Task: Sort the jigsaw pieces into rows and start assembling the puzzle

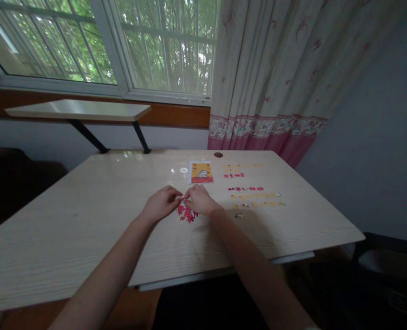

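My left hand (161, 203) and my right hand (200, 200) meet fingertip to fingertip above a small heap of jigsaw puzzle pieces (188, 214), mostly red with some yellow and white. Both are closed in a pinch around a tiny red puzzle piece (184, 198), largely covered by the fingers. Just behind the hands lies a picture card (202, 173) with a white cartoon animal on yellow and red. Right of my right hand, puzzle pieces are laid out in rows: red ones (245, 189) and yellow ones (255, 196). A pale piece cluster (239, 215) lies nearest me.
More yellow pieces (244, 166) and red pieces (234, 175) lie at the back right of the wooden table (86, 220). A raised shelf (79, 110) stands at the back left. Behind are a cable hole (218, 155), a curtain (258, 82) and a barred window (165, 46).
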Demonstrator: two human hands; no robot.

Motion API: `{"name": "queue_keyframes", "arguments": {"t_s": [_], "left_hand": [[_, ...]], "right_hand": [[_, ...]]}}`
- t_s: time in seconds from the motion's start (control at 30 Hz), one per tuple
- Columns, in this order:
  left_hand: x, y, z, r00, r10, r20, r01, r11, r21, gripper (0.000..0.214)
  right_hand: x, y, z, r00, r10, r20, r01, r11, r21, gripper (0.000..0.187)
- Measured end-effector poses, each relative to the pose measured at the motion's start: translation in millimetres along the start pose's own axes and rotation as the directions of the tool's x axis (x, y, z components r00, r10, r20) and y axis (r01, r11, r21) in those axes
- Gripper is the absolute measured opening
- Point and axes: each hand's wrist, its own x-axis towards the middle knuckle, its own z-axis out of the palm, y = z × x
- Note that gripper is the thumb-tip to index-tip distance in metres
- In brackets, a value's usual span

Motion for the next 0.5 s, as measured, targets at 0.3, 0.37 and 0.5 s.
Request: {"name": "queue_keyframes", "arguments": {"t_s": [0.3,0.37,0.5], "left_hand": [[0.8,0.0,-0.4,0.996,0.082,0.026,-0.080,0.995,-0.053,0.027],[0.1,1.8,-1.3,0.996,0.081,0.027,-0.080,0.996,-0.044,0.027],[-0.8,3.4,-2.3,0.996,0.080,0.032,-0.079,0.996,-0.035,0.027]], "right_hand": [[-0.8,-0.8,5.6,0.998,0.049,-0.043,-0.050,0.999,-0.018,0.023],[-0.7,-1.3,6.2,0.998,0.051,-0.047,-0.052,0.998,-0.028,0.022],[-1.6,-3.1,5.5,0.997,0.051,-0.061,-0.052,0.998,-0.024,0.023]]}}
